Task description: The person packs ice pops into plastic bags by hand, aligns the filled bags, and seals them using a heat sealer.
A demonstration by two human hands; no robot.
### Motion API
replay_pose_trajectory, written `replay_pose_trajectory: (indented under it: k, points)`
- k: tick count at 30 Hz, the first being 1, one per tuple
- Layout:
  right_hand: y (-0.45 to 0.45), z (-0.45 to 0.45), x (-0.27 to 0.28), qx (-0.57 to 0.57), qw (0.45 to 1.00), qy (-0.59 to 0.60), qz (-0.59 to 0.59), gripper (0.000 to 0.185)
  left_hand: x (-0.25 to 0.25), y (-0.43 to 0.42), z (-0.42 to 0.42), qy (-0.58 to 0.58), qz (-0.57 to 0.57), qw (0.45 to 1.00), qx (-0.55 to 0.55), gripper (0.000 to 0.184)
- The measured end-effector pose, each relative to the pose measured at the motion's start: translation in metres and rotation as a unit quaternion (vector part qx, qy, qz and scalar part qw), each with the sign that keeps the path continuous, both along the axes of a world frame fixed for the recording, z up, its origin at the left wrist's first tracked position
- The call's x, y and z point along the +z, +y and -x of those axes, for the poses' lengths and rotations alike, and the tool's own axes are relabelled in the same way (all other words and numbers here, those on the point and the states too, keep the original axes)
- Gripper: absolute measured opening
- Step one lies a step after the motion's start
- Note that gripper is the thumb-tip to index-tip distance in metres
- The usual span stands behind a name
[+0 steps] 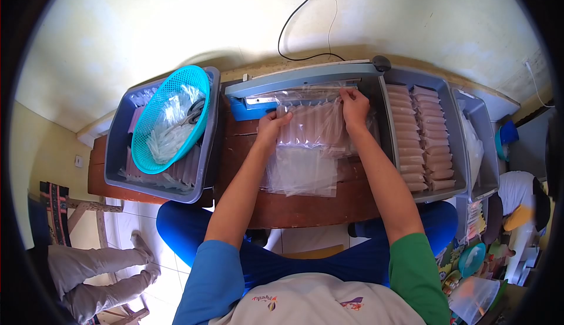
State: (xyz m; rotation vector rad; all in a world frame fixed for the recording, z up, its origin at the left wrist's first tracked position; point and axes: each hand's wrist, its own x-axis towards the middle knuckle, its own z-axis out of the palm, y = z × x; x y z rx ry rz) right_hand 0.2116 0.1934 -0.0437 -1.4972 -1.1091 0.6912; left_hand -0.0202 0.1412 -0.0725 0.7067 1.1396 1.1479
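A clear plastic bag (299, 169) lies on the brown wooden table, with several pinkish-brown filled tubes (308, 124) side by side in its upper part. My left hand (274, 126) pinches the bag's upper left corner. At the upper right corner, my right hand (354, 109) has its fingers closed on the plastic. Just beyond both hands stretches a long grey-blue sealer (305, 79) with a black knob at its right end. The bag's top edge lies by the sealer's blue base (242, 109).
On the left, a grey tub (212, 119) bears a turquoise basket (141, 131) with plastic sleeves and scissors. Stacked filled tubes fill a grey tub (458, 143) on the right. A black cable (282, 31) hangs down the wall. Other people's legs (100, 266) show at lower left.
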Motion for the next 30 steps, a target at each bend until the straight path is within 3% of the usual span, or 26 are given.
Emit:
replay_pose_trajectory:
  k: [2, 5, 12, 14, 18, 24, 26, 30]
  points:
    - [-0.001, 0.0, 0.004, 0.022, 0.993, 0.114, 0.02, 0.013, 0.003, -0.001, -0.001, -0.018, -0.006, 1.0, 0.01, 0.033]
    - [0.003, -0.002, -0.007, 0.032, 0.983, 0.176, -0.03, 0.012, 0.009, -0.002, -0.003, -0.054, -0.004, 0.998, 0.021, 0.035]
    - [0.006, 0.0, -0.005, -0.01, 0.989, 0.136, -0.049, 0.019, 0.024, 0.001, -0.011, -0.084, 0.023, 0.995, 0.052, 0.036]
    - [-0.001, -0.001, -0.011, -0.085, 0.994, 0.044, -0.047, 0.03, 0.023, 0.003, -0.012, -0.088, 0.028, 0.994, 0.058, 0.035]
    - [-0.026, 0.003, -0.013, -0.13, 0.991, -0.005, -0.042, 0.04, 0.026, 0.001, -0.015, -0.082, 0.039, 0.993, 0.072, 0.035]
    - [-0.049, -0.006, -0.029, -0.017, 0.999, 0.011, 0.028, 0.057, 0.029, -0.001, -0.016, -0.078, 0.037, 0.994, 0.07, 0.036]
    - [-0.048, -0.014, -0.028, 0.102, 0.99, 0.053, 0.082, 0.064, 0.032, -0.002, -0.015, -0.075, 0.035, 0.994, 0.069, 0.036]
    - [-0.049, -0.014, -0.014, 0.172, 0.975, 0.091, 0.104, 0.062, 0.031, -0.001, -0.017, -0.056, 0.037, 0.995, 0.071, 0.034]
